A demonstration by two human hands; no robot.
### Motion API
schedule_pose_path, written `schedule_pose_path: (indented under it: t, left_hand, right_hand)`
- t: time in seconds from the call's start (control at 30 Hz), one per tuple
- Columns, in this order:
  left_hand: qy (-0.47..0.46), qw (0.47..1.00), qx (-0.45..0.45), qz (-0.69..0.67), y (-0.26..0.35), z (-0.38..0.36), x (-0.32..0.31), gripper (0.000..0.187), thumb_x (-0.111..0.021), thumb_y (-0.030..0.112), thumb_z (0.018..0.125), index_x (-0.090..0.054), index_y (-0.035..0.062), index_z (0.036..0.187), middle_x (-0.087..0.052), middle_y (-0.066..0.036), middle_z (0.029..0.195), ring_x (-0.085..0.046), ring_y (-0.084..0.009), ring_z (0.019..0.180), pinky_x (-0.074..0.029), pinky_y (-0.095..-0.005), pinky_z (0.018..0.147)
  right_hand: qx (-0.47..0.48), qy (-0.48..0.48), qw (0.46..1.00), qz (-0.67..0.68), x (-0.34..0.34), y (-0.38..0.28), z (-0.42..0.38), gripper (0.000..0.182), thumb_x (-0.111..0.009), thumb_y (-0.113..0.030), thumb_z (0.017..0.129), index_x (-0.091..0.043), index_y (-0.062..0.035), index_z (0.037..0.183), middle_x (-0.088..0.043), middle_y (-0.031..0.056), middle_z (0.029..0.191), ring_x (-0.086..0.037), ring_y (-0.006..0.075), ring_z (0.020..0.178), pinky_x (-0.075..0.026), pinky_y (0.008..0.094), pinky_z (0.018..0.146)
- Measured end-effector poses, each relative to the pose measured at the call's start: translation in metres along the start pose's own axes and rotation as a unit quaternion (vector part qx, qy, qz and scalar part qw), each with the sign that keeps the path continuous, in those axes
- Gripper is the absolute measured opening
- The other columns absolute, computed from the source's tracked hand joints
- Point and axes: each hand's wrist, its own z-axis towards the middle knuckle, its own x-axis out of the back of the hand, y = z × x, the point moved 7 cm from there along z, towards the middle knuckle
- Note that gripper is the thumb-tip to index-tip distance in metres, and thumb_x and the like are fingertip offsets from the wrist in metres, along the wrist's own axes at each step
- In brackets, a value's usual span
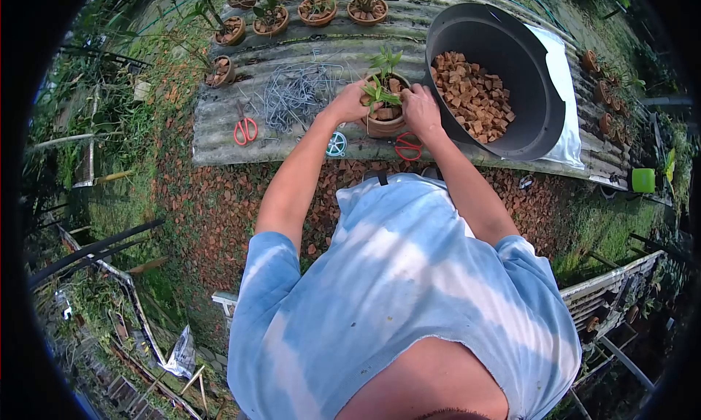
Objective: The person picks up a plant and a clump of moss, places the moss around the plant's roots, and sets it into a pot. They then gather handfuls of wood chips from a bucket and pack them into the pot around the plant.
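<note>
Here's the clay pot (385,128), on the corrugated sheet (215,143) just left of the black tub (537,91), a leafy green plant (382,88) rising from it. Leaves cover part of the rim and of the blocky brown chunks inside. The left hand (352,101) is at the tub-far side of the pot, fingers bent against the rim, tips lost behind the foliage. On the tub-near side, the right hand (420,113) has its fingers curled in at the rim; whether they pinch anything, I can't tell.

Now the tub itself: smooth, dark, wide-mouthed, rough brown cubes (475,95) heaped inside, a shiny white sheet (568,110) partly hidden beneath it. Left of the tub, red-looped scissors (407,147) lie near the pot, blades hard to make out. Further left come a round teal reel (336,144), a tangle of thin metal wires (299,95) and another red-handled pair (245,130). Beyond, up and left of the tub, potted plants (318,11) line up, the farthest cut off by the frame.
</note>
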Motion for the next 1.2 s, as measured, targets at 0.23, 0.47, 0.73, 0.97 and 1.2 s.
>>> schedule_pose_path:
  t: [0.23,0.47,0.73,0.97,1.2]
  left_hand:
    - [0.003,1.0,-0.012,0.005,0.005,-0.001,0.002,0.034,-0.081,0.016,0.083,-0.063,-0.001,0.106,-0.069,-0.015,0.097,-0.066,-0.0227,0.089,-0.053,-0.0363,0.084]
    - [0.008,1.0,-0.018,0.008,0.001,0.002,0.001,0.035,-0.082,0.016,0.083,-0.064,-0.0009,0.108,-0.069,-0.015,0.1,-0.067,-0.0225,0.091,-0.054,-0.037,0.085]
    - [-0.014,1.0,0.003,0.002,-0.008,0.004,-0.004,0.035,-0.081,0.015,0.084,-0.065,-0.0006,0.11,-0.07,-0.013,0.102,-0.068,-0.0214,0.093,-0.055,-0.0362,0.086]
    - [-0.01,1.0,-0.012,0.011,-0.007,0.004,-0.003,0.036,-0.081,0.016,0.083,-0.066,0.0007,0.112,-0.07,-0.012,0.103,-0.068,-0.0239,0.097,-0.054,-0.0367,0.087]
    - [-0.02,1.0,-0.008,0.023,-0.008,0.005,-0.004,0.037,-0.08,0.016,0.084,-0.066,0.0003,0.114,-0.069,-0.013,0.105,-0.069,-0.0254,0.1,-0.055,-0.0368,0.089]
  right_hand:
    - [0.036,-0.018,0.999,0.004,0.011,-0.016,-0.004,0.022,-0.065,-0.02,0.088,-0.067,-0.0101,0.108,-0.06,0.0096,0.113,-0.055,0.0307,0.117,-0.051,0.0508,0.094]
    - [-0.012,-0.042,0.999,-0.029,0.001,-0.012,0.006,0.029,-0.064,-0.017,0.087,-0.065,-0.0106,0.115,-0.06,0.0098,0.113,-0.057,0.0304,0.115,-0.05,0.0497,0.093]
    - [-0.031,0.012,0.998,0.059,0.007,0.002,0.006,0.019,-0.06,-0.008,0.088,-0.064,-0.0003,0.105,-0.058,0.0181,0.113,-0.057,0.0346,0.113,-0.053,0.0428,0.093]
    - [0.022,-0.007,1.0,-0.003,-0.017,-0.001,0.008,0.016,-0.06,-0.009,0.088,-0.068,-0.0034,0.102,-0.062,0.0129,0.109,-0.058,0.0325,0.111,-0.053,0.0442,0.092]
    - [0.023,0.015,0.999,0.043,0.005,-0.008,0.018,0.034,-0.061,-0.007,0.085,-0.061,-0.0063,0.119,-0.058,0.0117,0.12,-0.054,0.032,0.118,-0.053,0.0444,0.092]
